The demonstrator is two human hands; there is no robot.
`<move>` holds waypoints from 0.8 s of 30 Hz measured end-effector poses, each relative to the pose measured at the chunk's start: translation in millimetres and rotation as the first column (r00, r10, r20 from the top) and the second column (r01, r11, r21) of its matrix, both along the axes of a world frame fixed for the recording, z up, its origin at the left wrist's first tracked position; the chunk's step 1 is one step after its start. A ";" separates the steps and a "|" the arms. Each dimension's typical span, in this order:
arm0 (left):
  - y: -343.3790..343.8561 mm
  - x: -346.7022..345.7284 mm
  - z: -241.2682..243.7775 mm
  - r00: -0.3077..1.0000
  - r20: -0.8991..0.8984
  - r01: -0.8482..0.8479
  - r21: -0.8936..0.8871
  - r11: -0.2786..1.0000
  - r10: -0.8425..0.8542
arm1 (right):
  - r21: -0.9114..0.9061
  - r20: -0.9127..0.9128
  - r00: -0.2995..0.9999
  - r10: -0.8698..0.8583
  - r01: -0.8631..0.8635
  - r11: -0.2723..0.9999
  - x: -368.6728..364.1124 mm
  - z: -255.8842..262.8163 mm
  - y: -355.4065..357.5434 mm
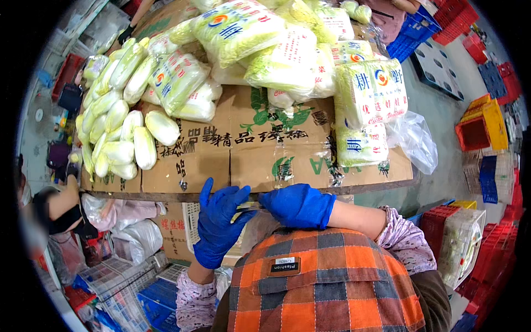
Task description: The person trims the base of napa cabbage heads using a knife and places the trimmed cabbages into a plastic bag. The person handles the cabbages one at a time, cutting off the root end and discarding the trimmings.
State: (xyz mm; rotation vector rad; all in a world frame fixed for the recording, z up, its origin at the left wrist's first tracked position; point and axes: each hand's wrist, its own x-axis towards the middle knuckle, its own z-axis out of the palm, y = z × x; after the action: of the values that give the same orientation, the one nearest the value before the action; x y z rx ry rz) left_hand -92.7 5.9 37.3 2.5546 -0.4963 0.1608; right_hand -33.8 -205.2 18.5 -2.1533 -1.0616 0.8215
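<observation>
Both my hands wear blue gloves and meet at the table's near edge. My right hand (296,206) is closed on a small knife (256,207), whose thin blade points left; its handle is hidden in the fist. Between the thumb and fingers of my left hand (222,220) is a yellow-green vegetable piece (235,216), mostly covered, with the blade against or just beside it. Beyond my left hand, a pile of loose baby Chinese cabbages (118,116) lies on the cardboard-covered table (249,170). Printed plastic bags of cabbages (238,31) are heaped farther back.
Two filled bags (371,93) are stacked at the table's right, beside a clear plastic bag (415,141). Another person's arm (62,203) is at the left, and a black-gloved hand (125,35) reaches the far left edge. Crates (452,236) stand at the lower right.
</observation>
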 end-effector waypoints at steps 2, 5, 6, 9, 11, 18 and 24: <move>-0.3 1.9 1.3 0.987 -0.159 -0.024 -0.121 0.992 0.004 | 0.097 0.006 0.999 -0.038 0.037 0.995 -1.2 -11.0 -4.5; -4.6 2.9 9.4 0.973 -0.202 -0.127 -0.082 0.989 0.108 | 0.088 0.083 0.993 -0.085 0.078 0.993 2.6 -5.1 -18.4; 3.0 1.6 12.1 0.964 -0.237 -0.146 -0.085 0.986 0.122 | 0.053 0.122 0.987 -0.100 0.094 0.994 6.1 0.8 -29.8; 53.5 -24.7 -8.8 0.841 -0.459 -0.284 0.075 0.956 0.285 | 0.361 0.134 0.856 -0.500 0.428 0.829 19.3 16.1 -74.1; 87.8 -53.6 -27.1 0.941 -0.214 -0.121 0.508 0.853 0.261 | 0.415 0.002 0.605 -0.797 0.724 0.550 29.8 33.9 -112.9; 13.9 13.6 16.9 0.884 -0.383 -0.366 -0.211 0.906 0.268 | 0.579 0.048 -0.112 -0.993 0.813 -0.064 85.2 28.1 -231.3; -66.1 94.6 14.7 0.860 -0.435 -0.091 -0.644 0.760 -0.266 | 0.230 -0.205 0.222 -0.953 0.958 0.173 157.0 46.8 -272.3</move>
State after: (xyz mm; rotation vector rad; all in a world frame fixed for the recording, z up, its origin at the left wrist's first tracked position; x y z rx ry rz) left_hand 1.9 -60.2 52.1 1.7707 -0.2821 -0.3272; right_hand 123.2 -477.5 65.2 -1.9439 0.3632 -0.0128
